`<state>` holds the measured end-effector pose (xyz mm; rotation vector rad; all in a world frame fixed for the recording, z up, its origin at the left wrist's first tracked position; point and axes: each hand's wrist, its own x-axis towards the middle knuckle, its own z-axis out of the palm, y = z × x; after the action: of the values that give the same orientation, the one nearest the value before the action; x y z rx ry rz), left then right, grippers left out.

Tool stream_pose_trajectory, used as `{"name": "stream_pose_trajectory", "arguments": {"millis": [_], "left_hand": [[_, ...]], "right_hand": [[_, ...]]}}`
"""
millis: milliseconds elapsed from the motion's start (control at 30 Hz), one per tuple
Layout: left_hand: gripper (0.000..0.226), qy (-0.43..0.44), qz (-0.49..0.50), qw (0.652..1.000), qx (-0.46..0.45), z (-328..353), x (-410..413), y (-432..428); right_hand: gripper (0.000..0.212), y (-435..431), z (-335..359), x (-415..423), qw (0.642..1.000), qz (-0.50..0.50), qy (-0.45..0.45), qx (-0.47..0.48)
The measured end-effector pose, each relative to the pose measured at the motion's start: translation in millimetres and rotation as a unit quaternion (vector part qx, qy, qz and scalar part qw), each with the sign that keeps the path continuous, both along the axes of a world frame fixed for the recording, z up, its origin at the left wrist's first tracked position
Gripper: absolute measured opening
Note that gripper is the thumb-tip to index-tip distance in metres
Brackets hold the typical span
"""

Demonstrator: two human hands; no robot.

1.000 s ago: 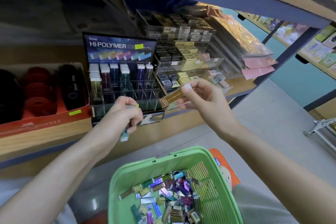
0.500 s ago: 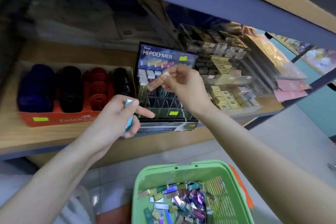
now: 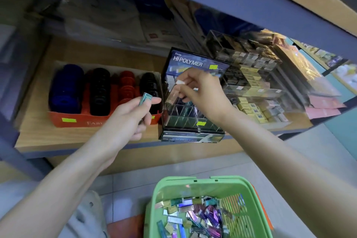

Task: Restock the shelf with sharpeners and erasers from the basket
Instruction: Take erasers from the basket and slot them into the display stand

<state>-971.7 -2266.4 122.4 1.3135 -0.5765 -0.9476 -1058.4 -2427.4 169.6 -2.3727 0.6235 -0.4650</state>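
My left hand (image 3: 131, 118) grips a slim teal eraser (image 3: 145, 98) in front of the shelf, just left of the black HI-POLYMER display box (image 3: 193, 137). My right hand (image 3: 201, 94) pinches a slim gold-brown eraser (image 3: 174, 92) and holds it slanted into the box's clear divided compartments. Below, a green basket (image 3: 257, 216) holds several loose foil-wrapped erasers (image 3: 193, 216) in purple, gold, teal and silver.
A red cardboard tray (image 3: 58, 120) with blue, black and red round items stands left of the display box. Clear racks of small yellow and black boxes (image 3: 249, 81) fill the shelf to the right. The upper shelf's blue beam (image 3: 231, 0) hangs overhead. Grey floor tiles lie below.
My view has shifted left and closer. My right hand has carried its gold-brown eraser from the right racks over to the display box. My left hand rose slightly with the teal eraser.
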Motion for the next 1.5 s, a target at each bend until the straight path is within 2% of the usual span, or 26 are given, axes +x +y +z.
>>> {"name": "stream_pose_trajectory", "arguments": {"millis": [100,200,333,433,633,767,933,1000,1100,1233,1333,1433,1500], "left_hand": [[0.029,0.055,-0.001,0.998,0.0,-7,10,-5],[0.03,0.095,0.008,0.995,0.016,-9,20,-9],[0.015,-0.005,0.05,0.998,0.036,-5,10,-1],[0.006,-0.016,0.087,0.996,0.033,-1,8,-1],[0.009,-0.052,0.067,0.996,0.023,0,11,3],[0.016,-0.077,0.065,0.995,0.021,-2,12,4],[0.021,-0.15,0.079,0.985,0.033,0,11,4],[0.023,-0.194,0.095,0.975,0.045,1,10,2],[0.03,-0.24,0.111,0.963,0.045,-2,8,-2],[0.025,-0.26,0.068,0.963,-0.011,1,-2,-7],[0.028,-0.295,0.054,0.953,-0.05,6,-16,-11],[0.045,-0.342,0.063,0.935,-0.068,7,-29,-20],[0.044,-0.384,0.065,0.918,-0.069,5,-35,-27]], "right_hand": [[0.009,-2,0,1,0.998,-0.001,0.012,-0.059],[0.01,-6,1,1,0.998,-0.002,0.019,-0.067],[0.009,-5,3,2,0.998,0.025,0.028,-0.055],[0.009,-6,3,4,0.998,0.029,0.031,-0.054],[0.011,-12,-12,8,0.985,0.036,0.083,-0.146],[0.015,-12,-21,9,0.977,0.049,0.072,-0.196],[0.014,-9,-25,7,0.969,0.043,0.071,-0.234],[0.009,-3,-23,1,0.976,0.028,0.034,-0.215],[0.012,22,-15,-14,0.995,0.02,-0.02,-0.099],[0.023,49,-15,-40,0.997,0.08,0.008,-0.021],[0.029,48,-18,-51,0.999,0.033,-0.004,-0.041],[0.026,45,-19,-58,0.993,0.016,0.027,-0.118],[0.021,38,-16,-62,0.993,0.021,0.044,-0.11]]}}
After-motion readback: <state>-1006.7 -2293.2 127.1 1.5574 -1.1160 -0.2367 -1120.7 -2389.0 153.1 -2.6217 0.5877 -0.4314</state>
